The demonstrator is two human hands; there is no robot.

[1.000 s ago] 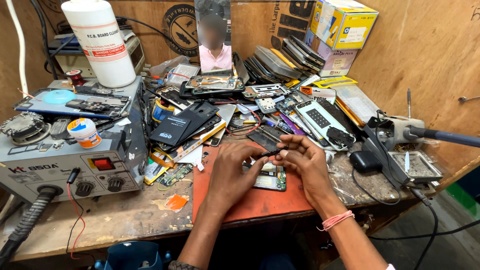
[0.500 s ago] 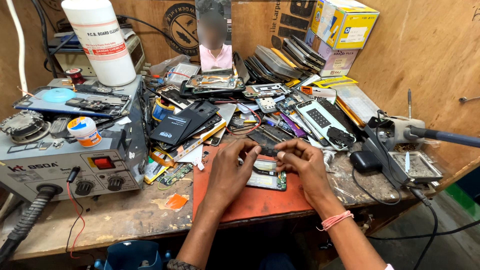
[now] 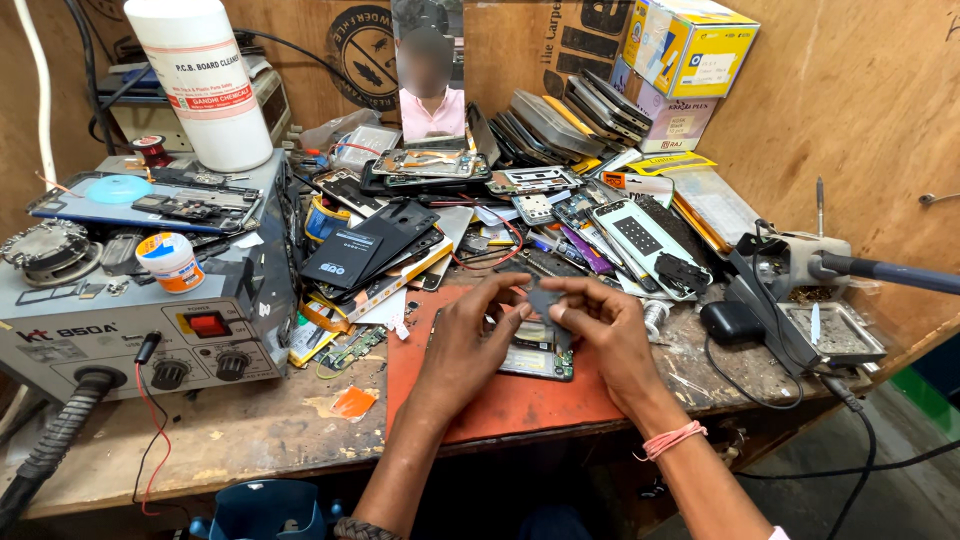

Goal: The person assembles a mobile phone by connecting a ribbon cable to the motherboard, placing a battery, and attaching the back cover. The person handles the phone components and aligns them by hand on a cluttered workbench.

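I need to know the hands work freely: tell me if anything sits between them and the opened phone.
Nothing visible does. The left hand and right hand hold a small dark part directly above the opened phone on the orange mat.

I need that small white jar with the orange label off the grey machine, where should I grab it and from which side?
Grip the small white jar around its round body, below the lid, fingers on opposite sides. Come from above and the front: it stands upright on top of the grey rework station, with loose parts and a round metal piece crowding its left and the tall white bottle behind.
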